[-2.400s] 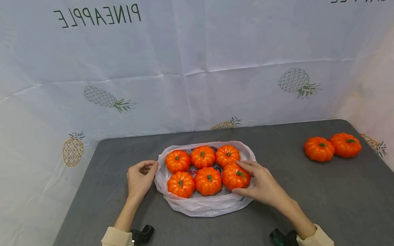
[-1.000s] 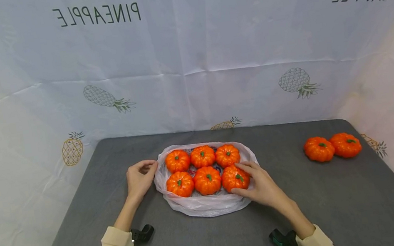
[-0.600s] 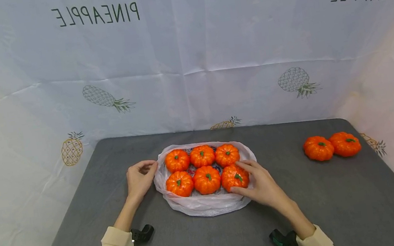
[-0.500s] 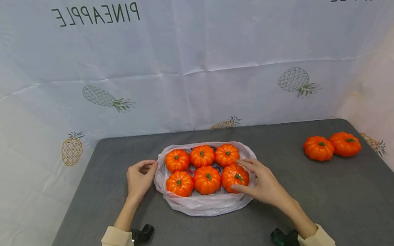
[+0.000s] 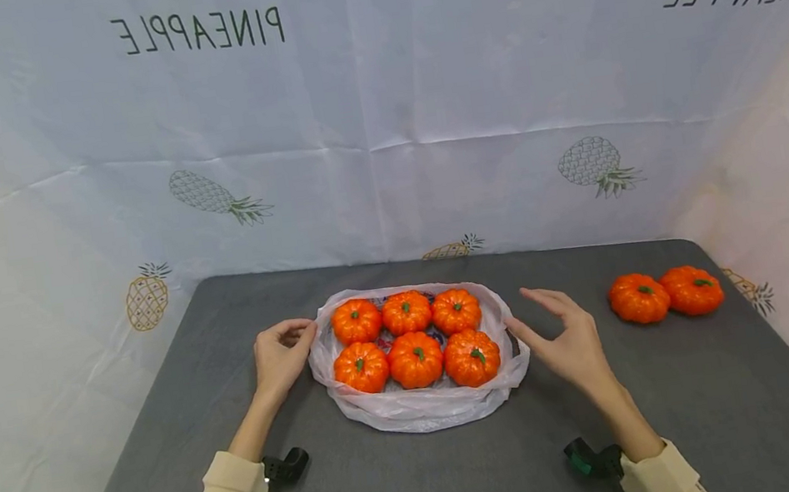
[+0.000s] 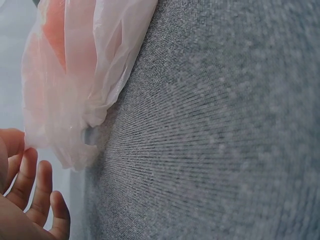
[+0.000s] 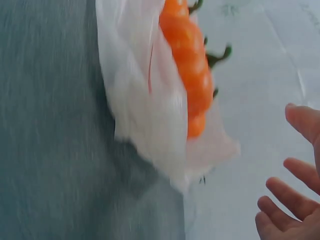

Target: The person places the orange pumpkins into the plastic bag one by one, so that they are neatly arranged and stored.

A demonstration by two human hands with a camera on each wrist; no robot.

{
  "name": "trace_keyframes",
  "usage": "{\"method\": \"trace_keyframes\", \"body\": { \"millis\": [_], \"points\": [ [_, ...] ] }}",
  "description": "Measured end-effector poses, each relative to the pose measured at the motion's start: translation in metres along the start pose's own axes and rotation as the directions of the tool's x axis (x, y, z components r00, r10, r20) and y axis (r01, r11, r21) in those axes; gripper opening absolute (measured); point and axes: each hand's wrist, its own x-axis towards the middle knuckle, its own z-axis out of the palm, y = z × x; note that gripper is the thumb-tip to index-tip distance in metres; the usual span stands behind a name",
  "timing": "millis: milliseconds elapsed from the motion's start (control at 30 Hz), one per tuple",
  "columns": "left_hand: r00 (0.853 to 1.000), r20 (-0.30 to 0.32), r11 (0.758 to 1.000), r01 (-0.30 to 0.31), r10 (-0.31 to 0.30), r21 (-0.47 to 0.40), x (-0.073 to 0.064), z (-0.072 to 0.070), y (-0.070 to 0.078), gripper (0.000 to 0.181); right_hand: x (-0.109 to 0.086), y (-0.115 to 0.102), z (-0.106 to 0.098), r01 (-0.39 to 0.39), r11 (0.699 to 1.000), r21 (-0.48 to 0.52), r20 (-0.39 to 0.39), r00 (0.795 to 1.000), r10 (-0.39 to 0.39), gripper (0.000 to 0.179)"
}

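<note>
A white plastic bag (image 5: pixel 427 420) lies spread on the table, its mouth facing up. Inside it, small orange pumpkins with green stems stand in two rows of three, among them the front right pumpkin (image 5: pixel 472 363). My left hand (image 5: pixel 282 361) pinches the bag's left edge between thumb and index finger; the left wrist view shows that bag edge (image 6: pixel 65 125) at the fingertips. Just off the bag's right side, my right hand (image 5: pixel 567 339) has its fingers spread and holds nothing. In the right wrist view that hand is apart from the bag (image 7: pixel 145 100) and the pumpkins.
Two more orange pumpkins, a left one (image 5: pixel 639 299) and a right one (image 5: pixel 694 290), sit side by side at the table's far right. A white pineapple-print cloth (image 5: pixel 374 97) hangs behind the grey table (image 5: pixel 428 485). A black wrist camera is on each forearm.
My right hand has let go of the front right pumpkin and moved right, out past the bag's edge, its fingers spreading. The pumpkin stays in the bag. My left hand has not moved.
</note>
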Motion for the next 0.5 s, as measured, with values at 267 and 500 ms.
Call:
{"method": "trace_keyframes", "body": {
  "millis": [267,500],
  "points": [
    [1.000,0.008,1.000,-0.004,0.004,-0.005,0.000,0.000,0.000,0.017,0.010,0.027,-0.028,-0.097,0.994,-0.058,-0.068,0.993,0.093,0.053],
    [1.000,0.002,1.000,-0.006,0.006,0.000,0.000,-0.001,0.001,0.017,0.015,0.043,-0.053,-0.162,0.981,-0.106,-0.109,0.983,0.150,0.055]
  ]
}}
